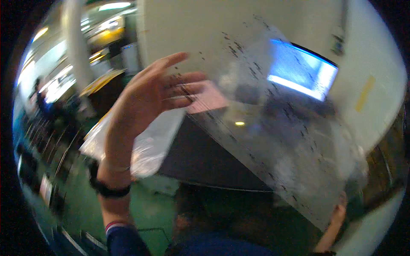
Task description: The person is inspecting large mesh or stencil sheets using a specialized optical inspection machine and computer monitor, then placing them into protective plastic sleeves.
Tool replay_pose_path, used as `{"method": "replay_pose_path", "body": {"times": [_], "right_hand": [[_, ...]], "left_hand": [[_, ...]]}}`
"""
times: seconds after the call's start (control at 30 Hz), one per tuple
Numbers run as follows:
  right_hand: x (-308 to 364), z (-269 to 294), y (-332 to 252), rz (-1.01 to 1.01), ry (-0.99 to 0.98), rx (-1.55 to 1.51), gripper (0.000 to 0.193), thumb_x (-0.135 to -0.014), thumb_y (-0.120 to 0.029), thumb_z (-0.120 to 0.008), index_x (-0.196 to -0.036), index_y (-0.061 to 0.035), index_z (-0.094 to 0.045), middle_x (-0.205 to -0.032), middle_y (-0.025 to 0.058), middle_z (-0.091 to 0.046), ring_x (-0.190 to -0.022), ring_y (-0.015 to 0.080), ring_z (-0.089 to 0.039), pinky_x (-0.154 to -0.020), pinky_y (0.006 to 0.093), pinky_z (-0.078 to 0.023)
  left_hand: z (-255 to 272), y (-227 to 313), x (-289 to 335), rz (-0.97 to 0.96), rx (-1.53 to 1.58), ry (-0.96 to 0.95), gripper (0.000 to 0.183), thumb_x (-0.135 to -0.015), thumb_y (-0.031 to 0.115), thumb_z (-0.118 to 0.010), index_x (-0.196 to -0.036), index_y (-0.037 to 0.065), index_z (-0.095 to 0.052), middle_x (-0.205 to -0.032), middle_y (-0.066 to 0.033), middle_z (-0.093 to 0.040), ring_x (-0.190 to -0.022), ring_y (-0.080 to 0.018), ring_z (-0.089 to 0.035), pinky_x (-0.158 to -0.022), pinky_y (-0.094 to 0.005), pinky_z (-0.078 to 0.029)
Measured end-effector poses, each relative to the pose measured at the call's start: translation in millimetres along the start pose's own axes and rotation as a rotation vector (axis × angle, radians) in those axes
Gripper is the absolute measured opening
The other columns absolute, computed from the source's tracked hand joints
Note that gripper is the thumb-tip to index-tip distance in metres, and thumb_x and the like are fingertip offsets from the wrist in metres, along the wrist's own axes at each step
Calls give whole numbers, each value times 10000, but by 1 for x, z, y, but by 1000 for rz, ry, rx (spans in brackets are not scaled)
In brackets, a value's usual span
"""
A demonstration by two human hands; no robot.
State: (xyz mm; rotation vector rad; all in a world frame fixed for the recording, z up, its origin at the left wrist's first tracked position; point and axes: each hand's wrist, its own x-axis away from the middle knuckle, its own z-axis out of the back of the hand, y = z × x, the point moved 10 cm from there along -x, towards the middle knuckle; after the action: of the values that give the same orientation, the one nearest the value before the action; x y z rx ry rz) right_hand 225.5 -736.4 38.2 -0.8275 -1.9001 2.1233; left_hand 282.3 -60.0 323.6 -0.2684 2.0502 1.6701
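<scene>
A large clear plastic sheet with rows of dark printed marks is held up slanting in front of me. At its lower right edge my right hand is closed on the plastic, its fingers partly hidden. My left hand is raised near the sheet's upper left edge, fingers stretched out and apart. Some dark marks show over those fingertips, so the plastic seems to lie in front of them; whether they touch it I cannot tell. A black band circles the left wrist.
Behind the sheet stands a dark tabletop with a pink paper and a lit screen. Glossy clear plastic packaging lies at the table's left. A white pillar and a blurred person are at far left.
</scene>
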Motion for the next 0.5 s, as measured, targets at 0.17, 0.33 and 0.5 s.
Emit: {"method": "replay_pose_path", "body": {"times": [0.17,0.33,0.5], "right_hand": [[63,33,15,-190,216,-374,353,-874,-149,-523,-1222,-114,-477,-1084,11,-553,-895,102,-547,-753,226,-454],[96,23,12,-301,254,-596,347,-877,-51,-503,-1221,-48,-455,-1129,55,-512,-985,150,-518,-884,269,-430],[97,-40,14,-390,371,-688,397,-872,-38,-478,-1257,-58,-387,-1077,164,-531,-951,275,-567,-825,393,-487]], "left_hand": [[-53,-83,-3,64,-103,-89,698,-780,421,-604,-1285,11,-351,-1186,-185,-512,-1027,-286,-550,-870,-389,-444],[-102,-155,77,502,-224,-419,301,-787,37,-629,-1070,-36,-559,-1029,-148,-608,-945,-196,-592,-841,-319,-473],[-88,-209,132,629,-73,-337,246,-791,15,-617,-1026,-53,-582,-1006,-149,-619,-935,-194,-598,-845,-306,-471]]}}
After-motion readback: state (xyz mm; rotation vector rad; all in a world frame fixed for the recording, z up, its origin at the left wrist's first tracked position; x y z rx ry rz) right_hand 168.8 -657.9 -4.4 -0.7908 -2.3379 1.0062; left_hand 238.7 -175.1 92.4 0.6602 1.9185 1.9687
